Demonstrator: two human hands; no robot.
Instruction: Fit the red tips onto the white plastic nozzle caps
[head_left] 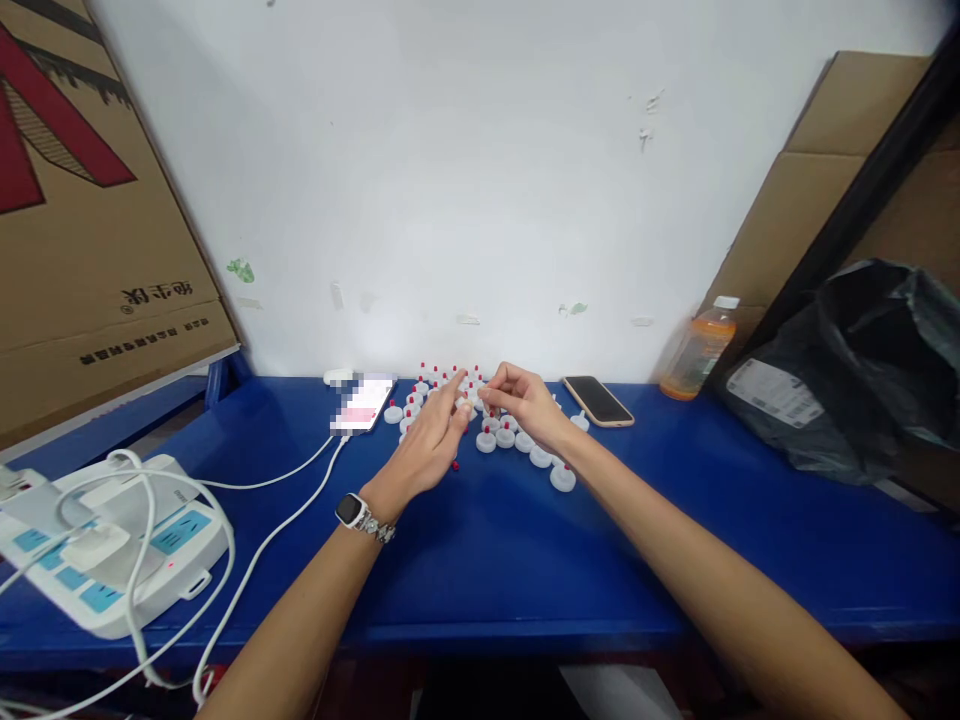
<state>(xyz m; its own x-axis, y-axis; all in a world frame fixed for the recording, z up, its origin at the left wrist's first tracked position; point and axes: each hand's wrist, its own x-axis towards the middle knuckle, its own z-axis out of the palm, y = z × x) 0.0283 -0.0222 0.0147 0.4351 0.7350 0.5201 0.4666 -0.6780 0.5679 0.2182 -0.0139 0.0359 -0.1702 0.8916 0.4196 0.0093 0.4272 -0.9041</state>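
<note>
My left hand (433, 432), with a watch on its wrist, is over the middle of a group of white round nozzle caps. Its fingers are stretched out and its thumb stands apart. A white cap shows between thumb and forefinger, but whether they touch it is unclear. Just to the right, my right hand (525, 402) has thumb and forefinger pinched together; what they hold is too small to make out. Many caps carry red tips, like one white nozzle cap (486, 440) below my right hand. A small red tip (455, 465) lies loose near my left hand.
A lit phone (364, 403) with a cable lies left, a dark phone (598, 401) right. An orange drink bottle (699, 350) and a black plastic bag (840, 370) stand farther right. A power strip (112, 545) with looping cables occupies the left of the blue table (525, 570).
</note>
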